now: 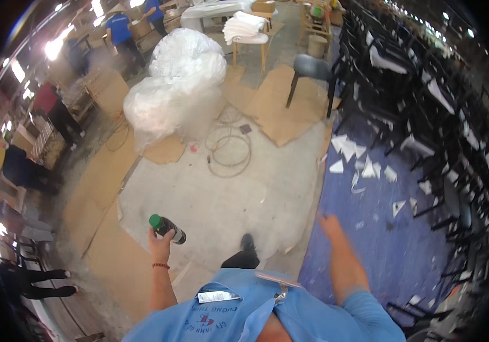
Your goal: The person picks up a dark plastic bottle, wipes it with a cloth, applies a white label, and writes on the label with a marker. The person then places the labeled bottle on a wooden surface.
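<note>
Looking at the head view, I see two hands far apart. The left hand (pixel 160 239) is wrapped around a dark bottle (pixel 174 231), tipped, above the pale sheet (pixel 278 196) near its left edge. The right hand (pixel 330 225) is blurry by the blue mat's (pixel 364 239) left edge; I can't tell if it's open. I'd hold on snugly and step around the hose (pixel 250 153).
</note>
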{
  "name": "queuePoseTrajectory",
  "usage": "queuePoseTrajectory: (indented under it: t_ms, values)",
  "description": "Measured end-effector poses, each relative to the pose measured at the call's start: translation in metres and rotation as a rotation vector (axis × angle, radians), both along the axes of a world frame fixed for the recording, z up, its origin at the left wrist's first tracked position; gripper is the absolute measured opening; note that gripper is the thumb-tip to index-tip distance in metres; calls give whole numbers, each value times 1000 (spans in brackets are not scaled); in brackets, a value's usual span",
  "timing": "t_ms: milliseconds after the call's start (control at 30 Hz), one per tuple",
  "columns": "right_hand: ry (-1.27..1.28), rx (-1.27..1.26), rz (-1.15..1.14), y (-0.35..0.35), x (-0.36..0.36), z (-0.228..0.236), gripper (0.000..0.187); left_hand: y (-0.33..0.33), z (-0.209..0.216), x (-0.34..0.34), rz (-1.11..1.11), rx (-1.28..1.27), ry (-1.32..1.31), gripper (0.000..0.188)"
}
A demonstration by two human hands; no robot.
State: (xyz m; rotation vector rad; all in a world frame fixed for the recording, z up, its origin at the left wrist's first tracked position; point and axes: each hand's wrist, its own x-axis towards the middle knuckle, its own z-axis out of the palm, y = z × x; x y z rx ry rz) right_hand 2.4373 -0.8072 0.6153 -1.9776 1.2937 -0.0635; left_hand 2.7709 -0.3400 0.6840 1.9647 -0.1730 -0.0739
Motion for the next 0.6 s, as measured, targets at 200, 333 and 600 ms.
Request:
queuePoseTrajectory:
  t_ms: [200,333,600]
  values:
    - [268,619,-639,-44,-101,-35,46,-212,0,132,-25,151,-35,71]
    - [328,828,-821,-96,-53,-52,42,-354,6,229,-79,107,-71,67]
    - [199,210,-287,-461,162,-85,37,-604,-4,421,-20,55,-25,74]
